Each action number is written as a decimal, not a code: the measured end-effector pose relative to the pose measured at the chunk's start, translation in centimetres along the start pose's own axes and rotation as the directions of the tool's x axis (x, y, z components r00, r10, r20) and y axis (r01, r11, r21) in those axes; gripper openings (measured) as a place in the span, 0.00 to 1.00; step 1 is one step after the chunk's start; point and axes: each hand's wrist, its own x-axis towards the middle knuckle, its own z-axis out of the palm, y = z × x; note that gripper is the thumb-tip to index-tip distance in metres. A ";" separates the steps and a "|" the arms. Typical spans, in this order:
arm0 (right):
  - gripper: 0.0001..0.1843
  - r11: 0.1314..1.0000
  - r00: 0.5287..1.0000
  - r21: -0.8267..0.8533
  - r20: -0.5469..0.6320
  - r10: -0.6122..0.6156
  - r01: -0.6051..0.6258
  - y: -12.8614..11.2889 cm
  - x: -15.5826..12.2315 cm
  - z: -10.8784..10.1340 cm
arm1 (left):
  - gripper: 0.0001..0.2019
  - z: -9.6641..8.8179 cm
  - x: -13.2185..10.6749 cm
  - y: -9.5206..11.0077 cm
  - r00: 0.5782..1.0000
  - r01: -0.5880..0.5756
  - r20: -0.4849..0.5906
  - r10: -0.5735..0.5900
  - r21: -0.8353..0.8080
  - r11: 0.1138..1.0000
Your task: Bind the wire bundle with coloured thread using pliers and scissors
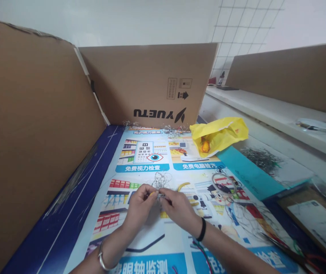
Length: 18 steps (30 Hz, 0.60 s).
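Left fingers point(147, 188) and right fingers point(169, 193) pinch a small silvery piece point(160, 195) near tangled wire point(161, 180)

Your surface point(102, 152) is dark blue, crossed lengthwise by a pale line; a printed poster point(167, 236) covers much of it. Left of the poster, you have loose wires point(68, 186). On the poster, note a wire tangle point(161, 180) near the middle, a wire ring point(224, 184) to its right, wire scraps point(174, 131) along the far edge, and an open yellow bag point(222, 131) at far right.
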 end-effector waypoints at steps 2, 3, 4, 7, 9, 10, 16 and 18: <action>0.06 1.000 1.000 -0.006 -0.006 -0.011 0.011 0.1 0.1 -0.1 | 0.08 0.0 0.0 0.0 1.000 0.000 -0.005 0.000 -0.013 1.000; 0.07 1.000 1.000 -0.010 -0.005 -0.015 0.015 0.2 0.1 -0.1 | 0.08 0.0 0.0 0.0 1.000 -0.001 -0.007 0.001 -0.017 1.000; 0.07 1.000 1.000 -0.012 -0.004 -0.017 0.017 0.2 0.1 -0.1 | 0.08 0.0 0.0 0.0 1.000 -0.002 -0.007 0.002 -0.019 1.000; 0.10 1.000 1.000 -0.004 -0.001 -0.016 0.016 0.3 0.2 -0.2 | 0.07 0.1 0.1 0.2 1.000 -0.004 -0.002 0.004 -0.021 1.000; 0.13 1.000 1.000 0.009 -0.007 -0.021 0.021 0.3 0.2 -0.2 | 0.07 0.1 0.1 0.3 1.000 -0.007 -0.002 0.007 -0.013 1.000; 0.14 1.000 0.999 0.007 -0.015 -0.028 0.028 0.3 0.1 -0.3 | 0.07 0.2 0.1 0.4 1.000 -0.008 -0.003 0.008 -0.007 1.000; 0.20 0.998 0.996 -0.058 -0.081 -0.038 0.033 0.5 0.1 -0.4 | 0.07 0.1 0.0 0.3 1.000 -0.013 -0.004 0.013 0.018 1.000; 0.20 0.997 0.994 -0.073 -0.108 -0.030 0.022 0.8 0.0 -0.5 | 0.07 0.1 0.0 0.3 1.000 -0.011 0.003 0.011 0.005 1.000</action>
